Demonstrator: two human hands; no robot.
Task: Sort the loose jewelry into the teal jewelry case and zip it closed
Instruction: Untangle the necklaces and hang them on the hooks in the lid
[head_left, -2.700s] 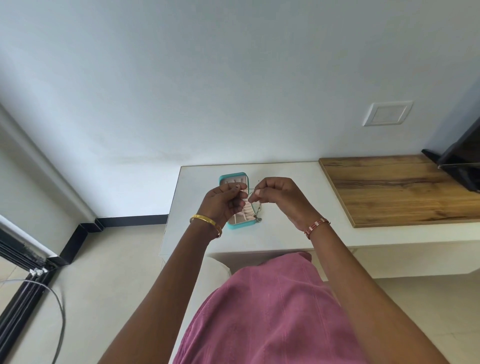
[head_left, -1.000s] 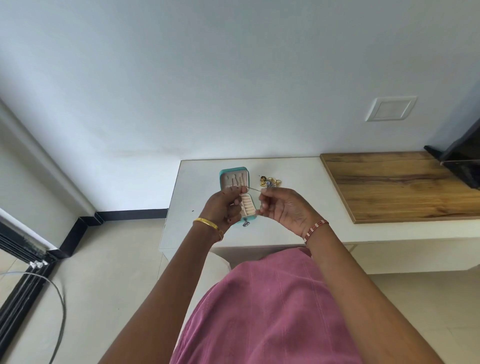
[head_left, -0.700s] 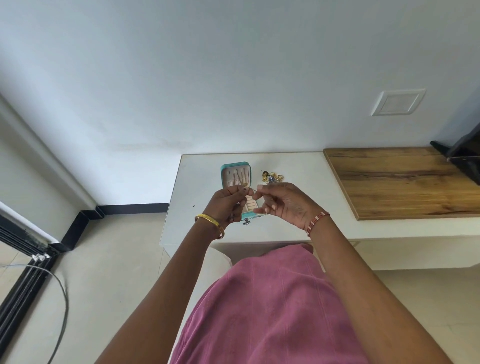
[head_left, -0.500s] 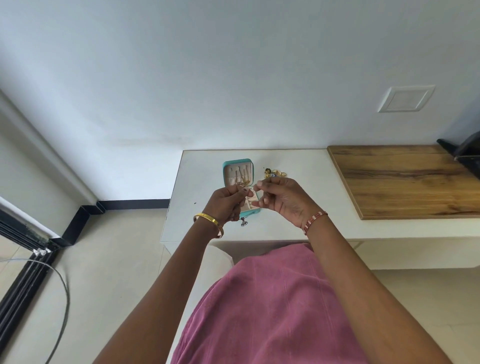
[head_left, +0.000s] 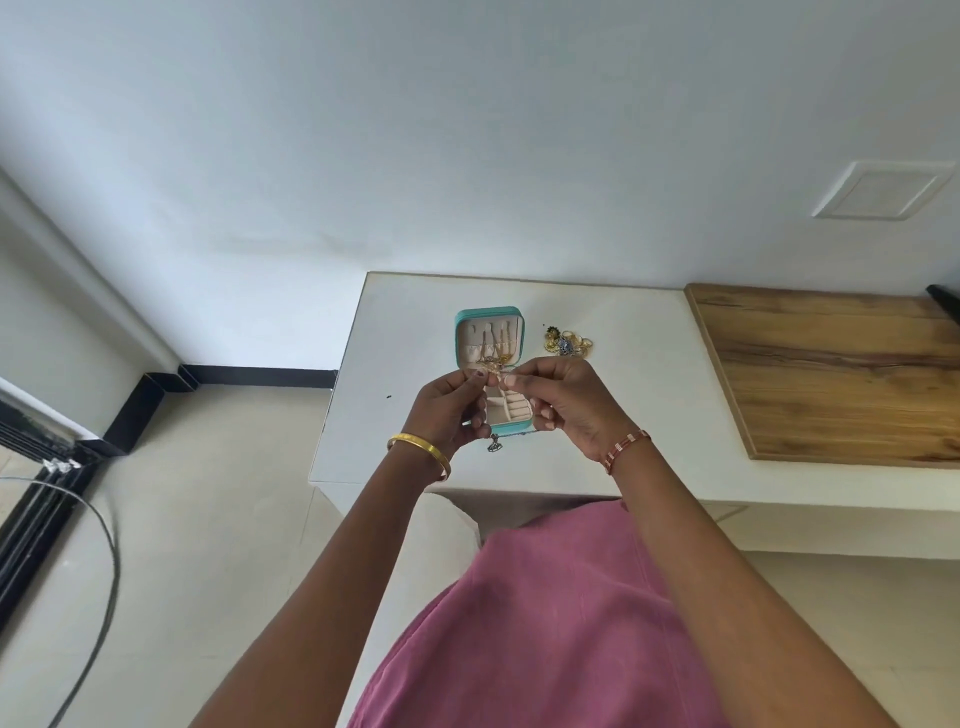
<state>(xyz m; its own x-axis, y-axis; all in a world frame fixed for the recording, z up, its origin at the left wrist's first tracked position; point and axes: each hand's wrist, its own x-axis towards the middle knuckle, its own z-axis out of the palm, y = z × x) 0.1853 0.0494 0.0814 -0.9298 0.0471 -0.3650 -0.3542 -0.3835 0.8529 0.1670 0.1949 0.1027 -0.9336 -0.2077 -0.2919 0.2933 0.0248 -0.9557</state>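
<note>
Hands moved up to case lid: left hand (head_left: 451, 410) and right hand (head_left: 558, 402) pinch thin chain (head_left: 494, 370) over open teal case (head_left: 491, 364). Loose pile (head_left: 567, 343) remains on surface (head_left: 613, 415); zip undone.

Bare counter (head_left: 415, 364) left of the open case (head_left: 489, 332); loose jewelry (head_left: 567, 341) crowds its right.

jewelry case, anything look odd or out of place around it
A small silver pendant lies on the white table just off the teal jewelry case, apart from the loose jewelry pile at its right.
</note>
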